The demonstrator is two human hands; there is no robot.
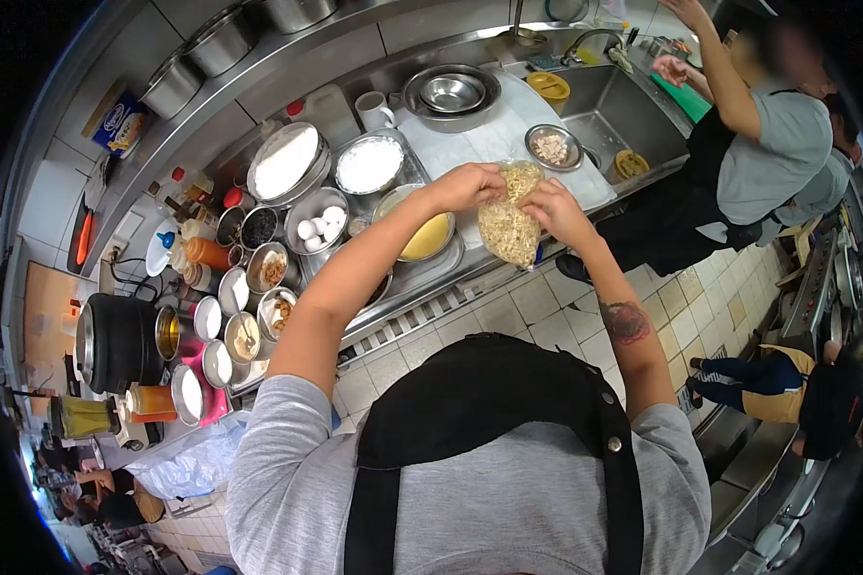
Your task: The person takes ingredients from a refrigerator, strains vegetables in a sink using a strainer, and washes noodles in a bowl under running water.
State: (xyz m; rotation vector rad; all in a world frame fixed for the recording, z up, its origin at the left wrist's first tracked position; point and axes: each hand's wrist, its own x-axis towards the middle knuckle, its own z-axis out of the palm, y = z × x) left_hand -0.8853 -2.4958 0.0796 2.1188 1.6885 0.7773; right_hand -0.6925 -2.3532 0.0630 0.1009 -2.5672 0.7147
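Note:
Between my two hands hangs a clear plastic bag filled with pale, sprout-like pieces, over the counter's front edge. My left hand pinches the bag's upper left side. At its upper right side, my right hand has its fingers closed on the plastic. Just behind the bag, a small metal bowl of chopped light pieces rests on the white counter covering. Left of the bag, partly behind my left forearm, is a bowl of yellow liquid.
A sink lies to the right, with a co-worker beside it. Nested metal bowls stand at the back. On the left are a bowl of eggs, a bowl of white powder and several ingredient bowls. Another person is at the far right.

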